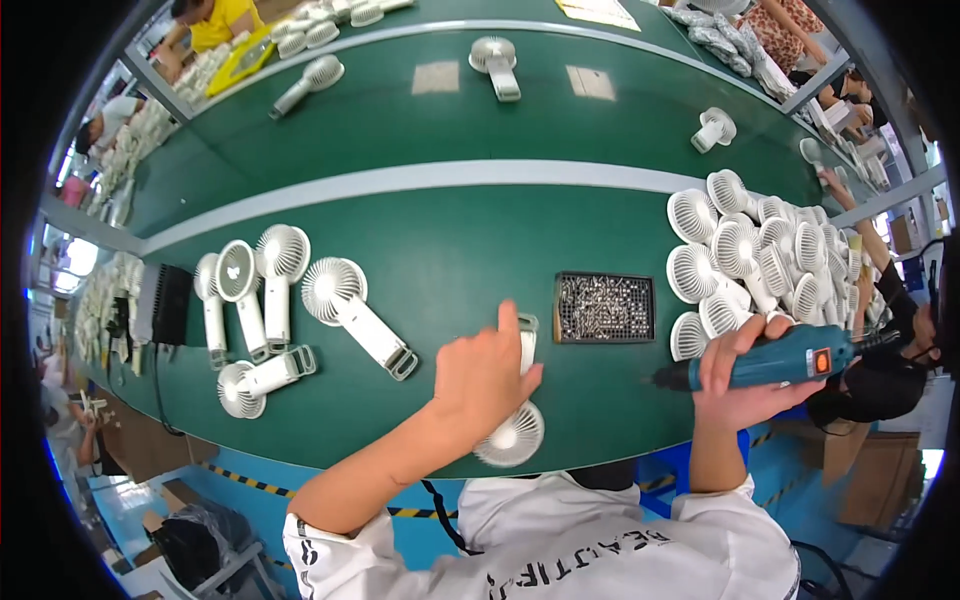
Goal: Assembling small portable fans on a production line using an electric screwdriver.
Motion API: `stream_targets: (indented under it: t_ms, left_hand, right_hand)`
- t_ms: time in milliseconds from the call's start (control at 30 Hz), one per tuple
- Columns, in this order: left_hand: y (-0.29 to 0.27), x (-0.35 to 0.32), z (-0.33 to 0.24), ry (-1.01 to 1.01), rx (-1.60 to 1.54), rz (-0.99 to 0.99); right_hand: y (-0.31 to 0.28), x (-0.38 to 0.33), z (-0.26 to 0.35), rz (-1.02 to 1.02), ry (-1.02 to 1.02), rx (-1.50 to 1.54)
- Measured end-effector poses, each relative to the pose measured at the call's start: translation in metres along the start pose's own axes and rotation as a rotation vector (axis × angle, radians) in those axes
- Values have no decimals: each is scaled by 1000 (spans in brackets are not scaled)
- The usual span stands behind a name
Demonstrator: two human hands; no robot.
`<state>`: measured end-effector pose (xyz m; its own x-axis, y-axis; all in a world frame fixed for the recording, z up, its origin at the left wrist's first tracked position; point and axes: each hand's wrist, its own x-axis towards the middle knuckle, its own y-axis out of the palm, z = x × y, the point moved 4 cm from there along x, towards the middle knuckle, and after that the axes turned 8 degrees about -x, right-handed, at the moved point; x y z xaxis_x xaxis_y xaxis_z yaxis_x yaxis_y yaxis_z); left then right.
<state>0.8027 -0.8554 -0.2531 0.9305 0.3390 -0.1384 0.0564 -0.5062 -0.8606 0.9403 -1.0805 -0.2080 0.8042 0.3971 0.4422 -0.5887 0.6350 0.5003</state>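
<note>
The right hand (735, 372) has a closed grip round the barrel of a teal electric screwdriver (780, 358), whose dark tip points left, toward the other hand. The left hand (482, 375) lies over the handle of a white handheld fan (512, 437), index finger stretched along it and thumb out to the right; how tightly this grip closes cannot be told, since the hand itself blocks the view of most of the handle. That fan rests near the front edge of the green worktop (450, 250), its round head toward the person. Beyond the gap between the hands sits a black tray (604, 341) of small metal screws. A heap of white fans (738, 250) crowds the right side, just beyond the right hand's fingers. To the left, a slanting fan (362, 318) lies nearest the left forearm, then three fans in a row (240, 290), a sideways fan (262, 380) below them and a black box (165, 303). A pale rail (480, 174) crosses behind, with scattered fans (497, 68) past it and a person in yellow (215, 25) at upper left.
</note>
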Motion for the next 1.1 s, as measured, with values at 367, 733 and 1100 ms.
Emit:
stream_targets:
  t_ms: [367, 733, 1100]
  left_hand:
    - [-115, 228, 27, 581, 542, -49]
    - [-75, 375, 29, 1023, 613, -420]
    - [-144, 254, -72, 531, 235, -347]
  right_hand:
    - [-31, -33, 4, -193, 106, 60]
    - [-38, 8, 8, -228, 8, 11]
    - [-33, 40, 9, -28, -382, -294]
